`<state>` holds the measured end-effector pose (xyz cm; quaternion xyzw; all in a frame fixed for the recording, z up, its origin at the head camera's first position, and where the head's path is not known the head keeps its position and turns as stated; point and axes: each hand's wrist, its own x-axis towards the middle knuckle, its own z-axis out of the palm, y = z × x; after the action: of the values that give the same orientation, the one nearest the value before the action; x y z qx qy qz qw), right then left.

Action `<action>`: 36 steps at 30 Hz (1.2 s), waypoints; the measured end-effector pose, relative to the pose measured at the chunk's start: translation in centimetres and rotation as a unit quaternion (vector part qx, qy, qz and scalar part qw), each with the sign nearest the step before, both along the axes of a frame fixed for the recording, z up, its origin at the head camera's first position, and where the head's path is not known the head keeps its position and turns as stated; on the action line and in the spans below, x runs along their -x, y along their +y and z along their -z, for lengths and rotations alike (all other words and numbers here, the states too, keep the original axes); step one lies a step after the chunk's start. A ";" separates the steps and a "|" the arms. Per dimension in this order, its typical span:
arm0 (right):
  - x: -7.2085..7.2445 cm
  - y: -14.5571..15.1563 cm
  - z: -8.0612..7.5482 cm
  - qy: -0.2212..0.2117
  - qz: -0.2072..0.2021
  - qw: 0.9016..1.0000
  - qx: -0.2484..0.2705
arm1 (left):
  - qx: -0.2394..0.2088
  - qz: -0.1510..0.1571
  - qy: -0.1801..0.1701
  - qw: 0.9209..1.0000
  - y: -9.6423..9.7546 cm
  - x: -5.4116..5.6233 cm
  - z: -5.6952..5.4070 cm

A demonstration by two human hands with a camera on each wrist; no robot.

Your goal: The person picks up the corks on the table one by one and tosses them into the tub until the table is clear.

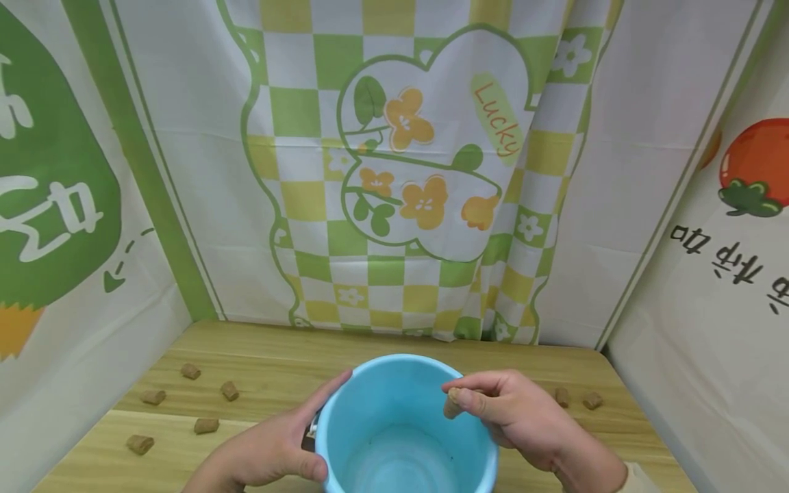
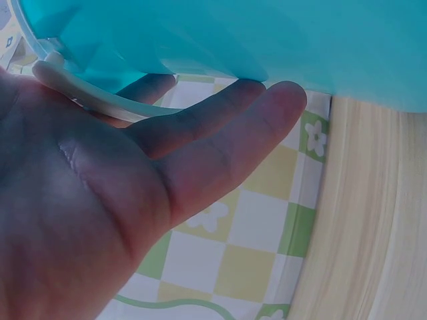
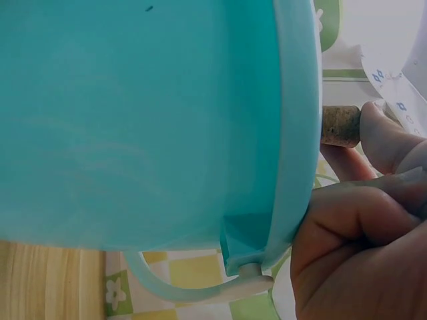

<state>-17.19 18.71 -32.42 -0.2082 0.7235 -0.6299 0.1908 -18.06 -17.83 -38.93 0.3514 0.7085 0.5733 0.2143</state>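
Note:
A light blue bucket (image 1: 403,366) stands at the front of the table, its inside visible from above with small dark specks near the bottom. My left hand (image 1: 274,438) rests against the bucket's left outer side. In the left wrist view its fingers (image 2: 227,137) are fairly straight, tips touching the wall, and the bucket's handle (image 2: 107,100) crosses by them. Over the right part of the opening, my right hand (image 1: 518,414) pinches a cork (image 1: 454,404) between thumb and fingers. The right wrist view shows this cork (image 3: 340,125) beyond the rim, with the curled fingers beside the bucket.
Several loose corks lie on the left of the wooden table (image 1: 271,349), one of them a cork (image 1: 140,444) nearest the front. Two more, including a cork (image 1: 593,400), lie on the right behind my right hand. A checkered curtain (image 1: 419,287) hangs behind the table.

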 end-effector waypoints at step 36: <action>0.2 3.2 0.0 -0.045 -0.011 0.993 0.110 | 0.001 0.000 -0.001 1.000 0.0 0.0 0.0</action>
<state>-17.40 21.93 -32.39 -0.2075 0.6383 -0.7120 0.2061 -18.07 -17.79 -38.88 0.3508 0.7086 0.5731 0.2152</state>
